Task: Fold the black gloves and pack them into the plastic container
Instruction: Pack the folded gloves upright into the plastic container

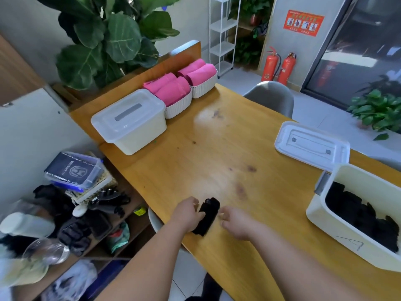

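A folded black glove [207, 216] lies on the wooden table [217, 153] near its front edge. My left hand [188, 215] grips the glove's left side, fingers curled over it. My right hand [235, 222] hovers just right of the glove with fingers loosely curled, holding nothing. An open cream plastic container [338, 235] stands at the right, with several black gloves [360, 216] inside. Its white lid [312, 144] lies flat behind it.
A closed cream box with a clear lid [130, 120] stands at the back left beside two white baskets of pink cloths [182, 88]. A cluttered low shelf [71, 209] lies left of the table. A grey chair [271, 96] sits at the far side.
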The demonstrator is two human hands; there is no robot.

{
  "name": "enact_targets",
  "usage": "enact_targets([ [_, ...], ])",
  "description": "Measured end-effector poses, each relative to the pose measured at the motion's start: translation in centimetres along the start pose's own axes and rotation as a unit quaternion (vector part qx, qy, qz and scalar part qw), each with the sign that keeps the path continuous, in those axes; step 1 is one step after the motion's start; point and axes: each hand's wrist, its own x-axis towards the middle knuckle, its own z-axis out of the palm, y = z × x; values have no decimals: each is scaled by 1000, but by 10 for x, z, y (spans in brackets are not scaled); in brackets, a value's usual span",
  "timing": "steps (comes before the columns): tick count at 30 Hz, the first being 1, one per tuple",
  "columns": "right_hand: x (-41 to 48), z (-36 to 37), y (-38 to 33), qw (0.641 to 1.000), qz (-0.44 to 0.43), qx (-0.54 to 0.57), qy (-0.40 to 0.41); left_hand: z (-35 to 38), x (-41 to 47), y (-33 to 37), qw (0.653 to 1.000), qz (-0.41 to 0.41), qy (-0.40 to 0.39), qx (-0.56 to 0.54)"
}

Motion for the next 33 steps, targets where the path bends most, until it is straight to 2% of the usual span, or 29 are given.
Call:
enact_targets([
  [7, -2, 18, -11, 1000, -19, -6, -9, 14, -2, 5, 1000, -20, -7, -17],
  [10, -5, 13, -5, 999, -8, 41, 5, 14, 0, 12, 996, -21, -20, -80],
  [13, -16, -3, 1, 991, -7, 118, 59, 7, 0, 26, 985, -13, -34, -167],
  [19, -40, -47, 16, 940, -11, 280, 193, -9, 1, 72, 937, 24, -86, -338],
  [23, -62, -81, 28, 911, -3, 330, 247, -14, -7, 119, 909, 73, -125, -392],
  [29, -102, -123, 61, 852, -8, 437, 290, -2, -19, 191, 897, 128, -163, -390],
  [33, -131, -145, 89, 822, -15, 464, 331, 12, -25, 234, 897, 165, -187, -364],
])
